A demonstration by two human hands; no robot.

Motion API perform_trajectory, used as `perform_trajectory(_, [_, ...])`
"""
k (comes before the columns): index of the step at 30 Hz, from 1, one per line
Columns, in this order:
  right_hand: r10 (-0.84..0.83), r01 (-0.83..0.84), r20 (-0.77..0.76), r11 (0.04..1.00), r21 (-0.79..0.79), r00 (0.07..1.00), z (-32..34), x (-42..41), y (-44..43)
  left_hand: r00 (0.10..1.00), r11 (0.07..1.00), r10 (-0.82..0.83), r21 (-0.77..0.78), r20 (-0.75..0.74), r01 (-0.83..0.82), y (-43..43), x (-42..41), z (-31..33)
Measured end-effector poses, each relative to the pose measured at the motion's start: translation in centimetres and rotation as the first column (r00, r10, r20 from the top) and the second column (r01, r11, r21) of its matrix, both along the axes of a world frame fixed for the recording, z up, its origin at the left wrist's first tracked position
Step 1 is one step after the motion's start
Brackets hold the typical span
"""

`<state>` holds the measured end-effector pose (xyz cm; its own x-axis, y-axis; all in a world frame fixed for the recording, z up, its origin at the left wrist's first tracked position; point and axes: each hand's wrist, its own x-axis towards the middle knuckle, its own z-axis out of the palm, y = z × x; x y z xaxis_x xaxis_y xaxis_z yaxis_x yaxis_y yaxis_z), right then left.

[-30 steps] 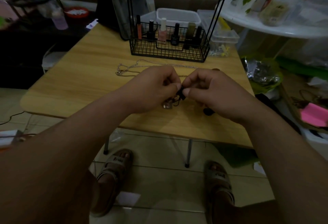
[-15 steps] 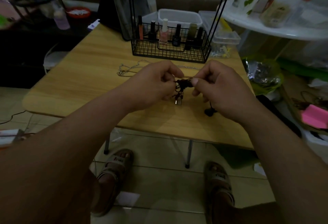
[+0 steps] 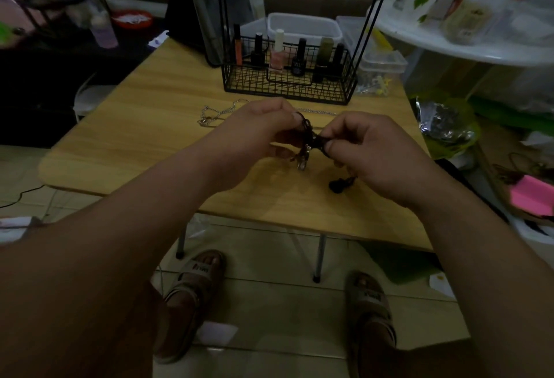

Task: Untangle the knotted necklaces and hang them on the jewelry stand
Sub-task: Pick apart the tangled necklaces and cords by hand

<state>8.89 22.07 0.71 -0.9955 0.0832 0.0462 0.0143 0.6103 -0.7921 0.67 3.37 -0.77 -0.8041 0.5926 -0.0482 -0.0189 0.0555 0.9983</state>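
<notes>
Your L fingers [image 3: 292,116] and R fingers [image 3: 329,146] are clamped on the knot [image 3: 311,137], 1 pinch each side, held just above the counter [image 3: 144,137]. A clasp [image 3: 302,164] dangles below it. A dark cord end [image 3: 337,186] lies on the wood by your R hand [image 3: 374,152]. Step in hand: loosening, not hanging yet. Next, I'd say, tease 1 loop out w/ small pulls; a hard yank would prob. tighten it. The 2nd chain [image 3: 215,113] lies flat behind your L hand [image 3: 254,131], near the stand [image 3: 287,89].
</notes>
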Motion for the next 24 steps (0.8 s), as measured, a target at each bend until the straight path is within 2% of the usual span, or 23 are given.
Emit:
perform_trajectory(4, [-0.093,0.098,0.029,0.949,-0.298,0.995,0.3,-0.1,0.0,0.993,0.997,-0.003,0.081,0.115,-0.006,0.4,0.4,-0.1])
perform_trajectory(6, [-0.079,0.087,0.037,0.883,-0.461,0.996,0.3,-0.1,0.0,0.997,0.998,-0.008,0.069,0.080,0.002,0.4,0.5,-0.2])
perform_trajectory(8, [-0.037,0.055,0.044,0.829,-0.556,0.998,0.4,0.0,-0.1,1.000,1.000,0.001,0.017,0.017,-0.001,0.3,0.7,-0.3])
perform_trajectory(10, [-0.016,0.034,0.037,0.828,-0.560,0.999,0.4,0.1,-0.1,0.999,0.999,-0.033,-0.008,-0.009,0.033,0.3,0.7,-0.3])
perform_trajectory(14, [-0.028,0.021,-0.009,0.883,-0.468,1.000,0.1,-0.1,-0.2,0.980,0.981,-0.192,-0.029,0.050,0.194,0.1,0.8,-0.1])
perform_trajectory(16, [-0.034,0.022,-0.018,0.887,-0.462,0.999,0.1,-0.1,-0.3,0.970,0.968,-0.239,-0.065,0.033,0.241,0.1,1.0,-0.1])
perform_trajectory(20, [-0.030,0.017,-0.021,0.880,-0.475,0.999,0.2,-0.2,-0.2,0.975,0.974,-0.217,-0.078,-0.040,0.214,0.1,1.1,-0.2])
perform_trajectory(24, [-0.029,0.030,0.008,0.886,-0.462,1.000,0.5,-0.1,0.7,0.986,0.986,-0.168,-0.017,0.008,0.168,-0.2,0.5,0.1])
